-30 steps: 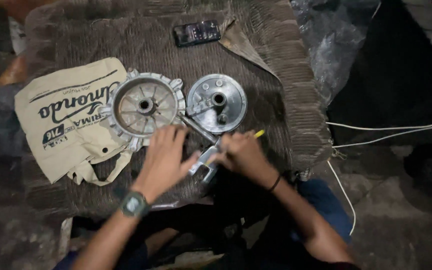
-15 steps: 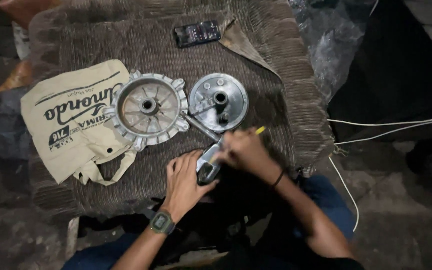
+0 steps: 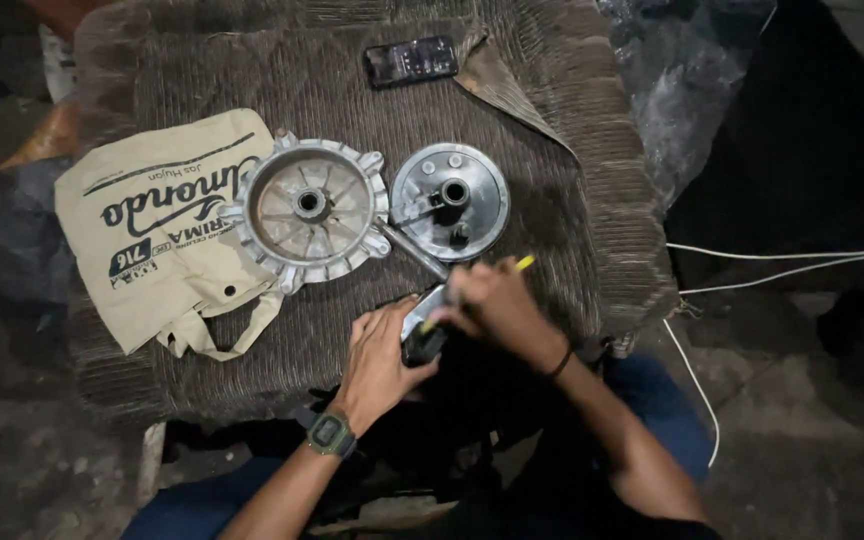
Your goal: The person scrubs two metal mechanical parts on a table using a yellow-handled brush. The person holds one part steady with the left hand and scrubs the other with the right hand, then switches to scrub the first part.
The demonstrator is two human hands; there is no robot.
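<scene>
Head view: two hands work on a small metal part at the near edge of a cloth-covered desk.

Left hand (image 3: 377,355), with a wristwatch, closes around a small grey and black metal part (image 3: 422,325), holding it by its near end. Right hand (image 3: 492,300) grips a thin yellow-tipped tool (image 3: 524,263) and presses it to the part. That part looks stiff, fairly heavy for its size and smooth, so probably best held around its body. Its long axis seems to run from near-left to far-right, though the hands hide much. Farther back lie a large finned metal hub (image 3: 310,208), a round metal plate (image 3: 450,200), a beige cloth bag (image 3: 157,235) and a phone (image 3: 411,61).
</scene>
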